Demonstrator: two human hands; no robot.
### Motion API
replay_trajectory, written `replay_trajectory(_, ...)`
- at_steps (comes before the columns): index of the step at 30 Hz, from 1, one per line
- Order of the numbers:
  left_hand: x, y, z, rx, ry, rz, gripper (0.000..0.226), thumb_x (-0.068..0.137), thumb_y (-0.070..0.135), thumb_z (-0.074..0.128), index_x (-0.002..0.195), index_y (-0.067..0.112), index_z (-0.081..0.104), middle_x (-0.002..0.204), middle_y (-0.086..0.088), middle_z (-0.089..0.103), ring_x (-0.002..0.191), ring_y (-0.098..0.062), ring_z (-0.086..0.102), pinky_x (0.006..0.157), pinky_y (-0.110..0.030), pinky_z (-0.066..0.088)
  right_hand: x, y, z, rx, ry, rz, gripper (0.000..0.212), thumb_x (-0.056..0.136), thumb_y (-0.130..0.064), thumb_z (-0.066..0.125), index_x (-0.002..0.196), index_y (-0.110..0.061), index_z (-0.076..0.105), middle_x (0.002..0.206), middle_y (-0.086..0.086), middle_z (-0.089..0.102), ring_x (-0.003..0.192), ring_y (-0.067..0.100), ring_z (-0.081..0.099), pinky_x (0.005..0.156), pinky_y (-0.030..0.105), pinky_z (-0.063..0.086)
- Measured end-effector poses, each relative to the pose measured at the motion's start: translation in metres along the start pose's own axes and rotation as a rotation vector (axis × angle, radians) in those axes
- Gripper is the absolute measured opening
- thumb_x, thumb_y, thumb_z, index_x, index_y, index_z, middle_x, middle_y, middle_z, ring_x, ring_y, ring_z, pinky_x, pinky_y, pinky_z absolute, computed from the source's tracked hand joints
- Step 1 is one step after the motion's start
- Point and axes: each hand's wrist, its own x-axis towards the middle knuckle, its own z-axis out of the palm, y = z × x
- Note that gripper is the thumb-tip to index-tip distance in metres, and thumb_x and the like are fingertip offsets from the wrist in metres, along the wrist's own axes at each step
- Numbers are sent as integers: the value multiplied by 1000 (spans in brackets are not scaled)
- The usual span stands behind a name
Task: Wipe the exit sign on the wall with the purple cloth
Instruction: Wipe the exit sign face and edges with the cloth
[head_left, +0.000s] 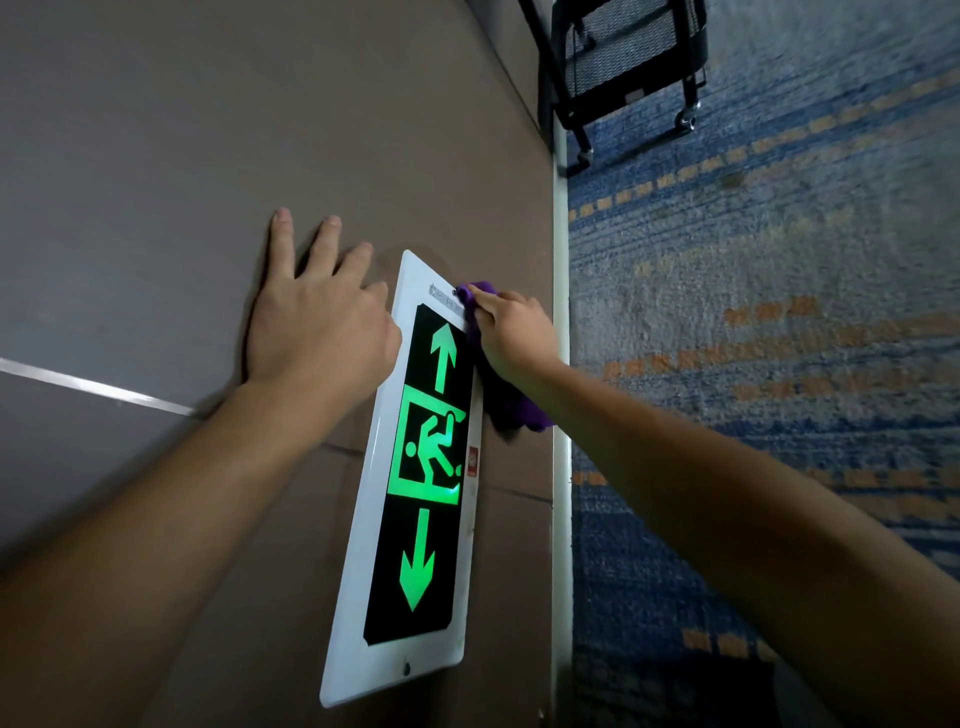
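Observation:
The exit sign (415, 519) is a white-framed black panel with lit green arrows and a running figure, fixed low on the brown wall (182, 156). My right hand (511, 335) is shut on the purple cloth (519, 410) and presses it against the sign's upper right edge, near a small label strip. Most of the cloth hangs below the hand, beside the sign. My left hand (317, 317) lies flat on the wall with its fingers spread, touching the sign's upper left edge.
A white skirting strip (561, 467) runs along the foot of the wall. A blue and orange patterned carpet (753, 312) covers the floor. A black wheeled cart (628, 62) stands by the wall further along.

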Motion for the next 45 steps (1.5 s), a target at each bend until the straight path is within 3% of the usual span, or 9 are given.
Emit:
replay_trajectory(5,-8,6,3,81,-63,17,63,98,47,33,153,20,45,164,-5,34,156,-33,16,123,-61,6,-19,6,11,-28,-29,142,43,110,-33,30,142,-26,58,116,11,63,110,33,56,76,35,37)
replay_trajectory(10,-14,9,4,96,-94,22,69,99,52,22,159,19,34,168,-5,25,157,-32,10,124,-59,4,-43,-3,11,88,-52,227,38,106,-36,33,121,-26,66,102,5,54,97,29,61,76,36,51)
replay_trajectory(20,-27,13,-2,118,-135,43,63,103,41,20,160,17,27,170,-6,20,158,-34,7,124,-59,4,-102,-14,20,40,-65,220,37,109,-40,32,133,-26,57,97,0,50,93,20,52,70,32,39)
replay_trajectory(24,-36,14,-1,143,-170,71,66,99,31,24,162,12,22,170,-11,17,157,-38,6,125,-58,3,-126,-18,21,30,-60,188,43,109,-37,35,149,-26,48,101,1,50,95,21,49,73,33,44)
replay_trajectory(27,-46,17,-4,120,-172,76,67,98,30,25,162,8,21,170,-14,16,157,-40,7,126,-55,5,-146,-22,23,36,-80,173,47,109,-36,37,156,-27,43,108,5,56,100,23,51,79,37,51)
replay_trajectory(31,-55,22,-5,108,-199,101,71,94,29,16,161,7,21,169,-15,17,157,-39,6,126,-53,6,-166,-23,23,40,-82,173,49,109,-35,40,158,-26,41,112,7,58,100,22,50,75,34,47)
replay_trajectory(34,-55,19,-5,79,-190,77,66,98,31,24,161,9,25,169,-15,16,157,-39,6,127,-52,4,-170,-24,22,53,-86,153,49,110,-36,40,158,-26,41,112,5,58,99,19,49,73,32,43)
replay_trajectory(38,-55,17,-4,68,-181,48,66,97,33,27,159,11,31,169,-16,19,157,-40,7,127,-52,4,-143,-21,20,83,-67,153,47,110,-34,41,156,-27,44,114,5,58,106,23,52,83,36,51)
replay_trajectory(45,-55,18,-1,105,-140,63,69,94,35,27,158,9,33,166,-13,27,155,-41,13,126,-53,9,-74,-14,12,48,-64,178,40,110,-34,34,145,-28,54,102,0,45,110,30,52,76,33,34)
